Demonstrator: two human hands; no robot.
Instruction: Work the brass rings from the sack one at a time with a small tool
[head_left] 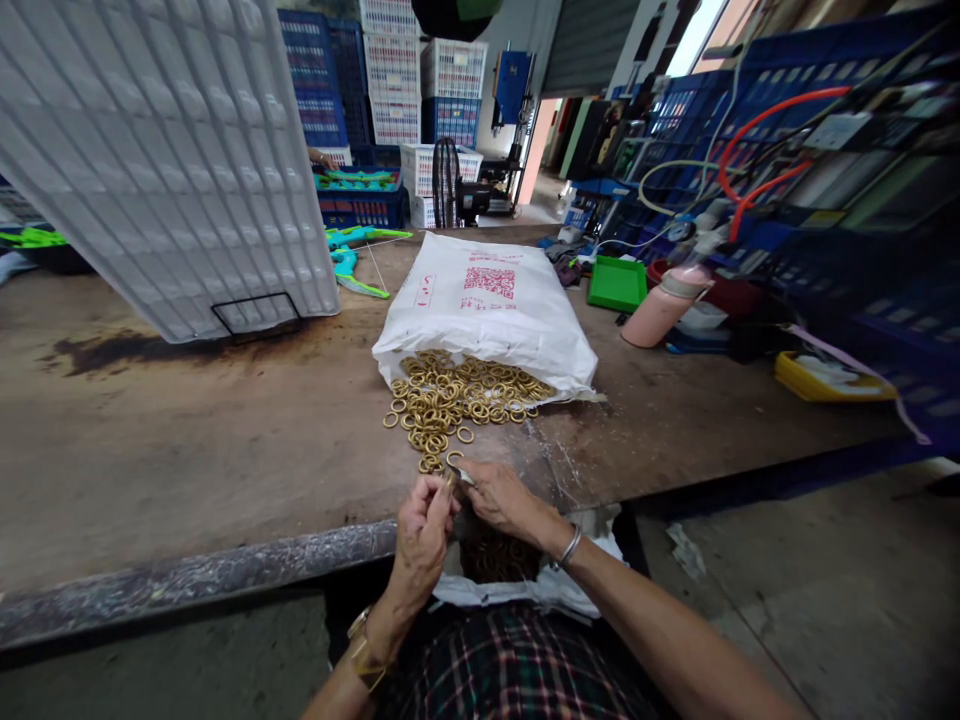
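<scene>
A white sack with red print lies on the table, its open mouth towards me. Gold-coloured rings spill from it in a heap to the table's front edge. My left hand is pinched at that edge, its fingertips around something small that I cannot make out. Close beside it on the right, my right hand is closed, with a small pale item at its fingertips, next to the nearest rings. Below my hands, an open white bag in my lap holds a pile of darker rings.
A large ribbed grey panel stands at the left on the wooden table. Behind the sack lie a turquoise and green toy bow and a green tray. A pink bottle and a yellow tray are at the right.
</scene>
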